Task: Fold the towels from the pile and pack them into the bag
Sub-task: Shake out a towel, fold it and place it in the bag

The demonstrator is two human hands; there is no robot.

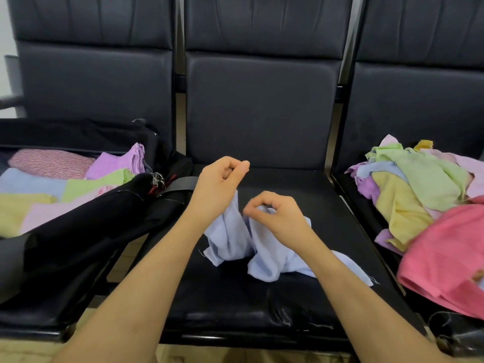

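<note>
A light blue towel hangs crumpled over the middle black seat, its lower edges resting on the cushion. My left hand pinches one upper edge of it, raised a little higher. My right hand pinches another upper edge just to the right and lower. The pile of towels in green, yellow, purple and pink lies on the right seat. An open black bag on the left seat holds several folded towels in pink, purple, green, blue and yellow.
Three black padded seats stand in a row with tall backrests. A large pink cloth spreads over the front of the right seat. The bag's strap and zipper pull lie near the gap between left and middle seats.
</note>
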